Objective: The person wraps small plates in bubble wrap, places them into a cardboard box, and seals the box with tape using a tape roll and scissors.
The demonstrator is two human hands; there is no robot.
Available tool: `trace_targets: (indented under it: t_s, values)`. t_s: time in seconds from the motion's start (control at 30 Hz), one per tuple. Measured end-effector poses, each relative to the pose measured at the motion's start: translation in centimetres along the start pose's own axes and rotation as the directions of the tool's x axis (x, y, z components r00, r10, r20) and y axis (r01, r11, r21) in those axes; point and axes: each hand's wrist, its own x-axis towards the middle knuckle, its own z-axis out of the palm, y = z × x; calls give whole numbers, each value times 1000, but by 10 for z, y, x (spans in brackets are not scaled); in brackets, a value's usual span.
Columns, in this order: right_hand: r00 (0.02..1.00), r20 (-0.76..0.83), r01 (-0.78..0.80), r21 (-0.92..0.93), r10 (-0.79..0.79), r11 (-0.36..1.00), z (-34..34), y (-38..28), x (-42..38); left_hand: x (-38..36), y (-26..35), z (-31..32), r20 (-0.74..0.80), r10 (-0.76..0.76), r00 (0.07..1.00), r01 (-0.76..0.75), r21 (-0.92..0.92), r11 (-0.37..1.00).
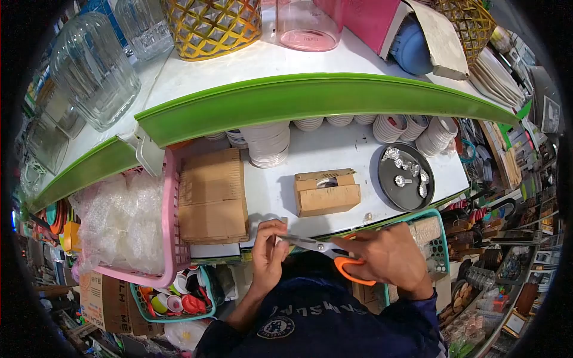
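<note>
In the head view my right hand [391, 256] is closed around the orange handles of a pair of scissors [321, 246]. The blades point left and meet the fingertips of my left hand [268, 253]. That hand pinches a small pale strip [279, 240], whose kind I cannot make out, at the blade tips. Beyond the hands, on the white shelf, sits a small cardboard box [328, 198] with its top partly open and something shiny inside. To its right lies a dark round pan [388, 190] holding several small silver fluted pieces [401, 180].
A flattened-looking brown carton [213, 203] and a pink basket [172, 221] of bubble-wrapped items stand left. Stacked white bowls [267, 146] line the back under a green shelf edge [322, 98]. Teal baskets [173, 318] sit below. Glass jars [95, 71] stand on the upper shelf.
</note>
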Motion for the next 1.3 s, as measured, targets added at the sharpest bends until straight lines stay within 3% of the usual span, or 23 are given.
trace_targets:
  t_s: [0.07, 0.1, 0.17, 0.2, 0.27, 0.3, 0.37, 0.47, 0.53, 0.6, 0.7, 0.77, 0.87, 1.03, 1.17, 1.23, 1.3]
  values:
    - [998, -18, -57, 67, 58, 996, 0, 8, -8, 1, -1, 1, -52, 112, 992, -100, 189, 977]
    - [992, -32, -113, 135, 118, 984, 0, 11, -11, 2, -1, 2, -51, 111, 993, -99, 189, 977]
    - [979, -24, -196, 172, 203, 965, -4, 13, -14, 3, 0, 1, 32, 165, 986, -164, 400, 902]
    - [936, -56, -321, 263, 347, 910, 0, 14, -17, 5, 1, 0, 34, 164, 986, -164, 399, 902]
    - [827, -32, -515, 359, 562, 778, 1, 20, -21, 11, 4, -7, 197, 95, 976, -211, 731, 649]
    - [825, -33, -517, 359, 564, 777, 6, 25, -24, 13, 4, -8, 264, 37, 964, -249, 844, 474]
    - [705, -108, -594, 448, 700, 668, 24, 38, -28, 15, -9, -13, 292, 43, 956, -283, 866, 412]
    - [672, -130, -618, 444, 729, 649, 42, 46, -32, 17, -15, -17, 336, 16, 942, -322, 886, 334]
    - [647, -145, -638, 436, 749, 635, 57, 52, -32, 20, -13, -16, 286, -146, 947, -241, 934, 262]
    - [603, -32, -721, 405, 797, 562, 68, 57, -29, 21, -17, -20, 319, -128, 939, -281, 927, 249]
    - [653, -76, -676, 390, 753, 625, 102, 72, -28, 23, -27, -27, 350, -108, 930, -319, 919, 232]
    - [613, -5, -714, 424, 790, 557, 105, 71, -23, 22, -27, -29, 347, -111, 931, -316, 921, 228]
    - [629, -22, -704, 407, 777, 581, 120, 78, -19, 22, -23, -29, 341, -74, 937, -310, 912, 267]
    - [589, -138, -722, 352, 796, 596, 133, 81, -8, 17, -21, -26, 223, -22, 974, -181, 840, 511]
    - [599, -125, -722, 344, 791, 600, 127, 73, -6, 17, -24, -23, 205, 27, 978, -184, 804, 565]
    - [607, -262, -687, 302, 751, 661, 120, 63, -7, 18, -24, -22, 255, 96, 962, -264, 783, 563]
    - [617, -243, -678, 319, 748, 663, 101, 54, -7, 18, -24, -19, 264, 125, 956, -287, 767, 574]
